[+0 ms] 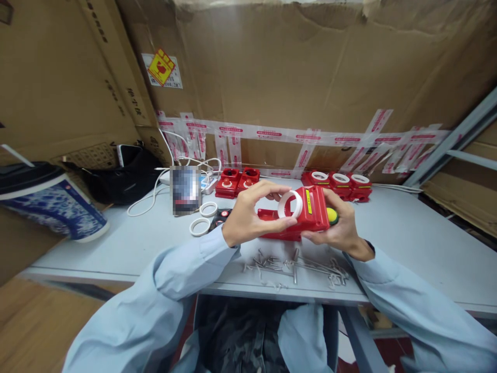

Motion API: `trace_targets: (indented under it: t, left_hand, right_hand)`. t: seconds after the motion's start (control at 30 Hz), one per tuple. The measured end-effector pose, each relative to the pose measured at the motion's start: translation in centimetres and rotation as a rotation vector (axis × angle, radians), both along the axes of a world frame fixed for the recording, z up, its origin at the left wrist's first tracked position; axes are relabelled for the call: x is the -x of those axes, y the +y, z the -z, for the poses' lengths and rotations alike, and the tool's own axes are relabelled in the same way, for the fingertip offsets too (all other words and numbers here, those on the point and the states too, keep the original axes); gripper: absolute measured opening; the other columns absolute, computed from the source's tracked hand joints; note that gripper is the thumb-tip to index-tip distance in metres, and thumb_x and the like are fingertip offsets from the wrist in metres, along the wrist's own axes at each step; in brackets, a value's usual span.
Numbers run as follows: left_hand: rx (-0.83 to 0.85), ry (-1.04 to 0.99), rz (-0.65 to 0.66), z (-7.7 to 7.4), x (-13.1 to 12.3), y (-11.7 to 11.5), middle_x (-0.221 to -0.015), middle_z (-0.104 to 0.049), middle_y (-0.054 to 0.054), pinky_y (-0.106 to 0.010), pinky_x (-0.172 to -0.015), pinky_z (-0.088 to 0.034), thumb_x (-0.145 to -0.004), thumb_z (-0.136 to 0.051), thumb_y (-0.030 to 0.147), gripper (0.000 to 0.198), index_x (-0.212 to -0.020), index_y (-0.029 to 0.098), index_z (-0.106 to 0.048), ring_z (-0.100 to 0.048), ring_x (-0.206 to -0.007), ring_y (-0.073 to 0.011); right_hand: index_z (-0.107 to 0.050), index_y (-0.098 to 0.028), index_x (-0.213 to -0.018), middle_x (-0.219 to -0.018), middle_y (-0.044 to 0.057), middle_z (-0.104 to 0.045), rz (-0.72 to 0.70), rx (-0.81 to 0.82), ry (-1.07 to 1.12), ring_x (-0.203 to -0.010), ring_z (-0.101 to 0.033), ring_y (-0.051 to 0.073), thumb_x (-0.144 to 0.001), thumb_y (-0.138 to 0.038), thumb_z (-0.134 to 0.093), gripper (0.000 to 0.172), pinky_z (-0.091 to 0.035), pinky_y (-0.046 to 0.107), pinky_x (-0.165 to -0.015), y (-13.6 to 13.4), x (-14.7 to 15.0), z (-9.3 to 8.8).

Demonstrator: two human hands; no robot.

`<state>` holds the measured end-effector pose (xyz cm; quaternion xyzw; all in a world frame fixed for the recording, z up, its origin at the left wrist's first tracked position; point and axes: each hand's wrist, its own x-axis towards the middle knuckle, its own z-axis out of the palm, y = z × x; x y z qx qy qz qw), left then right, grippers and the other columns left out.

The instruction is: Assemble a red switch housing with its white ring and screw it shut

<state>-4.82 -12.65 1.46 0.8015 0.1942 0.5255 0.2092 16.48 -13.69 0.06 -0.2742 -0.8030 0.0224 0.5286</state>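
Observation:
Both my hands hold a red plastic housing (310, 210) above the grey table (407, 243). My left hand (248, 217) pinches a white ring (290, 204) against the housing's left side, thumb and fingers closed round it. My right hand (341, 228) grips the housing from the right and below; a yellow-green knob (332, 215) shows at its right end. A red flat part (277, 233) lies under the housing. Several metal screws and pins (295, 267) are scattered on the table just below my hands.
Two white rings (204, 217) and a black part (219, 217) lie left of my hands. Red housings stand at the back: two (236, 181) and a row with white rings (341, 185). A blue-white cup (50, 202), black bag (124, 178), white cables and cardboard walls surround the table.

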Motion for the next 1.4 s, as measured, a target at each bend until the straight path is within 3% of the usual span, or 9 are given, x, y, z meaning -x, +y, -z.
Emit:
trace_targets:
  t: [0.33, 0.57, 0.7, 0.8, 0.97, 1.1, 1.2, 1.3, 1.4]
  left_hand:
    - [-0.137, 0.104, 0.124, -0.6, 0.6, 0.3, -0.115, -0.06, -0.011, -0.039, -0.095, -0.048, -0.071, -0.075, 0.033, 0.055, -0.121, 0.021, -0.057, -0.056, -0.108, -0.0222]
    - [-0.22, 0.224, 0.193, -1.1, 1.2, 0.3, -0.124, -0.056, -0.011, -0.039, -0.1, -0.045, -0.083, -0.061, 0.017, 0.043, -0.125, 0.023, -0.055, -0.053, -0.117, -0.0215]
    - [-0.196, 0.201, 0.22, -1.1, 1.2, 0.3, -0.132, -0.052, -0.011, -0.043, -0.102, -0.043, -0.077, -0.07, 0.027, 0.057, -0.13, 0.026, -0.049, -0.047, -0.123, -0.0253]
    - [-0.133, 0.132, 0.141, -0.9, 0.9, 0.2, -0.132, -0.051, -0.012, -0.04, -0.09, -0.049, -0.068, -0.077, 0.039, 0.071, -0.131, 0.026, -0.047, -0.047, -0.122, -0.0281]
    - [-0.08, 0.108, 0.066, -0.9, 0.7, 0.1, -0.106, -0.063, -0.008, -0.032, -0.075, -0.05, -0.073, -0.073, 0.037, 0.048, -0.116, 0.021, -0.059, -0.057, -0.095, -0.0196]
    - [-0.105, 0.193, 0.182, -1.1, 1.1, 0.1, -0.12, -0.058, -0.01, -0.037, -0.087, -0.048, -0.077, -0.068, 0.028, 0.047, -0.122, 0.024, -0.055, -0.053, -0.113, -0.0236]
    - [-0.061, 0.148, 0.167, -1.0, 1.0, 0.0, -0.131, -0.051, -0.01, -0.038, -0.09, -0.047, -0.073, -0.071, 0.03, 0.059, -0.128, 0.027, -0.049, -0.049, -0.119, -0.026]
    - [-0.004, 0.088, 0.064, -0.8, 0.7, -0.2, -0.118, -0.057, -0.01, -0.036, -0.085, -0.049, -0.072, -0.073, 0.034, 0.056, -0.123, 0.023, -0.053, -0.055, -0.105, -0.0231]
    - [-0.037, 0.127, 0.101, -0.9, 0.6, -0.2, -0.111, -0.06, -0.009, -0.039, -0.09, -0.047, -0.076, -0.068, 0.029, 0.041, -0.115, 0.021, -0.058, -0.056, -0.104, -0.0221]
  right_hand:
    - [-0.055, -0.02, -0.117, -0.093, 0.004, -0.069, -0.049, -0.001, -0.015, -0.077, -0.068, 0.021, -0.057, -0.044, -0.079, 0.068, -0.055, 0.03, -0.068, 0.2, -0.6, 0.0]
    - [-0.055, -0.02, -0.118, -0.095, 0.005, -0.07, -0.056, -0.01, -0.02, -0.08, -0.068, 0.021, -0.058, -0.045, -0.079, 0.069, -0.055, 0.03, -0.071, 0.5, -0.8, 0.1]
    - [-0.055, -0.02, -0.117, -0.096, 0.005, -0.069, -0.049, 0.006, -0.003, -0.08, -0.068, 0.021, -0.057, -0.044, -0.079, 0.069, -0.055, 0.03, -0.072, 0.4, -0.8, 0.1]
    - [-0.055, -0.019, -0.116, -0.094, 0.005, -0.069, -0.049, 0.03, 0.002, -0.079, -0.067, 0.021, -0.056, -0.043, -0.08, 0.068, -0.055, 0.03, -0.071, 0.3, -0.7, 0.0]
    - [-0.056, -0.019, -0.113, -0.094, 0.006, -0.069, -0.017, 0.003, -0.013, -0.079, -0.068, 0.022, -0.055, -0.043, -0.079, 0.067, -0.055, 0.031, -0.07, 0.1, -0.4, -0.2]
    - [-0.055, -0.019, -0.114, -0.094, 0.006, -0.07, -0.022, 0.016, -0.018, -0.08, -0.068, 0.022, -0.055, -0.044, -0.08, 0.068, -0.055, 0.032, -0.071, 0.1, -0.3, -0.1]
    - [-0.054, -0.019, -0.114, -0.093, 0.005, -0.07, -0.012, 0.041, -0.017, -0.079, -0.068, 0.023, -0.055, -0.045, -0.08, 0.069, -0.055, 0.032, -0.071, 0.1, -0.3, -0.1]
    - [-0.055, -0.019, -0.112, -0.091, 0.005, -0.07, 0.003, 0.027, -0.025, -0.078, -0.068, 0.023, -0.054, -0.047, -0.08, 0.069, -0.055, 0.033, -0.07, 0.0, -0.1, -0.2]
    - [-0.055, -0.019, -0.111, -0.092, 0.005, -0.069, 0.009, 0.007, -0.028, -0.079, -0.067, 0.022, -0.053, -0.045, -0.08, 0.069, -0.055, 0.032, -0.07, 0.0, 0.0, -0.3]
